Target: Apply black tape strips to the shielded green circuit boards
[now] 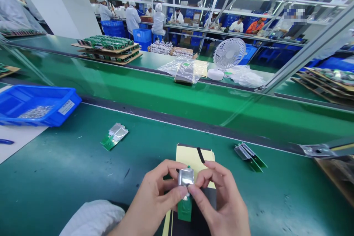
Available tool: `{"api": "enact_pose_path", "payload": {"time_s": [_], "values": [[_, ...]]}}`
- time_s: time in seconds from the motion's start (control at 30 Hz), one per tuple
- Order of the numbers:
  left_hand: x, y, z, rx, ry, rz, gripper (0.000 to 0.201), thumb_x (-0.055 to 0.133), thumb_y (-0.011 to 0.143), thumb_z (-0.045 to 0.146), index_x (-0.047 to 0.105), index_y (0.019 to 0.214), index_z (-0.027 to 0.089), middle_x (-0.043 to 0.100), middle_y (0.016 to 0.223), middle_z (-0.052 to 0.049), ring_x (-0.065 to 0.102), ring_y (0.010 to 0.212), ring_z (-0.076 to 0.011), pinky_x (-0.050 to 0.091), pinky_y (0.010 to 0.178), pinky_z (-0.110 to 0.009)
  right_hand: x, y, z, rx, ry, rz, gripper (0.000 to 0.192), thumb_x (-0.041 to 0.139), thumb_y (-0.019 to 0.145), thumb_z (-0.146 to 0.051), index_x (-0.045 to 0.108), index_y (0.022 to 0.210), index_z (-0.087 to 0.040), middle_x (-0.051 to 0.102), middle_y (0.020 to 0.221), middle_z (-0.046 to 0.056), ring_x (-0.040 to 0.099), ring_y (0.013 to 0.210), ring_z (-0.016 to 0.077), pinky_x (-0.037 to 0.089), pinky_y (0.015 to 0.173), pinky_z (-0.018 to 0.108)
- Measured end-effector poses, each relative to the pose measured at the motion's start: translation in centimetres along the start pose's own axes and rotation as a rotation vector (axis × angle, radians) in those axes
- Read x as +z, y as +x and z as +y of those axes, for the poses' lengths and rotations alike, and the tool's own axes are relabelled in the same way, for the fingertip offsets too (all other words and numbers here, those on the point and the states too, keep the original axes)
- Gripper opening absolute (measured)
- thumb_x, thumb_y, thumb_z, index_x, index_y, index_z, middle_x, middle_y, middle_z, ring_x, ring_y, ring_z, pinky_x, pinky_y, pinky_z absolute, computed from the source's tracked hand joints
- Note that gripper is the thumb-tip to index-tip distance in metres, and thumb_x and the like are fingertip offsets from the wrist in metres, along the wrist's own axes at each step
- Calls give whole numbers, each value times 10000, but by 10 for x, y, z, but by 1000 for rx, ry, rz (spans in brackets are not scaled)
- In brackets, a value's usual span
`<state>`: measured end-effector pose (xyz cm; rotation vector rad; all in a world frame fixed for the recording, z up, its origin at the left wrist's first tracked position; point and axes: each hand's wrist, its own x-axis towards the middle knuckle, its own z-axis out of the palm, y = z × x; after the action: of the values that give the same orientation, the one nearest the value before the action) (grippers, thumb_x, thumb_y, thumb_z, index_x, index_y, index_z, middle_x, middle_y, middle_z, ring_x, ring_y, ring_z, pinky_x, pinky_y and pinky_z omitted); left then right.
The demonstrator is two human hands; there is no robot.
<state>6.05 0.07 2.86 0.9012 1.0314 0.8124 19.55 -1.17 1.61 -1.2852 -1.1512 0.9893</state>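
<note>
Open blue plastic bin (pixel 59 108) of small silvery parts at left, white round desk fan (pixel 229 54) beyond the glossy green conveyor belt (pixel 166 92), stacked brown trays (pixel 110 49) of green circuit boards farther back.

Both hands are bare, no gloves: the left hand (pixel 155 201) comes out of a puffy white sleeve (pixel 92 218), and the right hand (pixel 221 202) shows short, plain nails on slim fingers (pixel 200 201).

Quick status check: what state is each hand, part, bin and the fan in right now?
Left hand: pinching the silver cell.
Right hand: pinching the same cell.
Silver cell with green board: held above the yellow sheet.
Left loose part: lying flat, untouched.
Right loose part: lying flat, untouched.
Blue bin: partly filled.
Fan: upright; spinning unclear.
</note>
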Motion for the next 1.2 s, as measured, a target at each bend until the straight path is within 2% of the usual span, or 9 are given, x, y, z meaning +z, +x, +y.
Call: {"api": "enact_pose_path", "payload": {"time_s": [0.1, 0.17, 0.27, 0.37, 0.43, 0.57, 0.73, 0.9, 1.2], "values": [[0, 1, 0, -49, -66, 56, 274, 618, 750, 422, 628, 942, 227, 471, 786, 15, 493, 667, -110, 449, 503, -175, -2, 2, 2, 159, 142, -14, 299, 647, 727, -255, 476, 972, -273, 541, 634, -70, 502, 609, 131, 399, 642, 270], [0, 1, 1, -67, -105, 73, 290, 610, 756, 432, 636, 965, 231, 485, 771, 7, 495, 696, -121, 456, 506, -168, -6, 5, 4, 198, 176, -14, 282, 650, 738, -300, 482, 959, -253, 553, 633, -53, 513, 606, 143, 407, 631, 281], [0, 0, 5, -61, -172, 41, 294, 622, 760, 385, 605, 1027, 262, 495, 838, 2, 525, 761, -136, 467, 557, -185, -16, 9, 2, 145, 164, -22, 221, 647, 746, -344, 538, 909, -243, 529, 660, -29, 503, 621, 151, 416, 592, 268], [-1, -1, 10, 3, -154, -29, 377, 661, 721, 267, 560, 1083, 287, 483, 932, -8, 551, 820, -154, 453, 599, -206, -25, 10, -3, 114, 135, -104, 159, 646, 737, -372, 584, 707, -228, 472, 645, -21, 458, 606, 144, 393, 547, 251], [-1, -2, 12, 26, -115, -53, 449, 664, 679, 190, 547, 1101, 290, 479, 940, -12, 552, 822, -154, 414, 568, -191, -26, 7, -6, 128, 95, -164, 212, 646, 729, -377, 568, 612, -219, 443, 611, -24, 424, 573, 138, 366, 527, 251], [-1, -2, 14, 23, -93, -72, 470, 607, 633, 141, 552, 1083, 268, 484, 941, -25, 551, 832, -168, 355, 518, -187, -19, 2, -8, 106, -11, -237, 183, 623, 725, -330, 574, 588, -219, 411, 569, -34, 383, 519, 130, 321, 497, 258], [0, -2, 9, 34, -66, -82, 506, 537, 602, 86, 535, 1073, 270, 487, 939, -26, 558, 859, -184, 319, 481, -182, -14, 2, -5, 41, -100, -201, 146, 586, 710, -240, 563, 567, -222, 419, 571, -37, 418, 541, 136, 328, 536, 272], [-1, -2, 5, 46, -61, -93, 513, 509, 632, 54, 509, 1094, 276, 490, 990, -31, 558, 868, -170, 353, 502, -184, -13, 2, -5, -7, -145, -156, 147, 574, 712, -230, 556, 566, -219, 418, 569, -36, 431, 537, 138, 336, 526, 275], [2, -1, 8, 41, -17, -69, 385, 587, 694, 163, 511, 1062, 248, 493, 942, -23, 552, 873, -176, 381, 577, -215, -8, -1, 0, -75, -224, -99, 162, 542, 729, -221, 542, 566, -222, 409, 560, -31, 456, 566, 156, 346, 539, 288]]}}
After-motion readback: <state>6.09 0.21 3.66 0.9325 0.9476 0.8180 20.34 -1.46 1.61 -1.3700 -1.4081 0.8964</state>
